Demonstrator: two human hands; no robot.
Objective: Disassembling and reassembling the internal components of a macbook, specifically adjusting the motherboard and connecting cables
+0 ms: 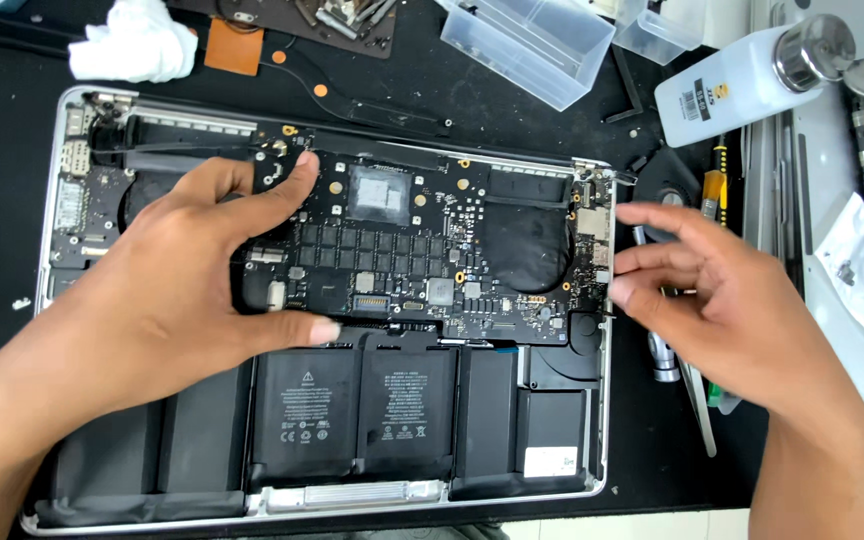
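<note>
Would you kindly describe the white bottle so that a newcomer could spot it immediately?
Start at the opened laptop on the black mat, then look past its upper right corner. There the white bottle lies tilted; unlike the clear plastic boxes beside it, it is opaque with a shiny metal cap.

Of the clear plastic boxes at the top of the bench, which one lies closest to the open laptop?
The larger clear box, tilted just above the laptop's top edge; the smaller box sits further right, cut by the frame.

A black table (12,130) carries an opened silver laptop (52,270), bottom up. Around it lie a white crumpled cloth (134,42), clear plastic boxes (532,45), a white bottle (742,85) on its side, tweezers (700,405) and a screwdriver (715,190).
</note>
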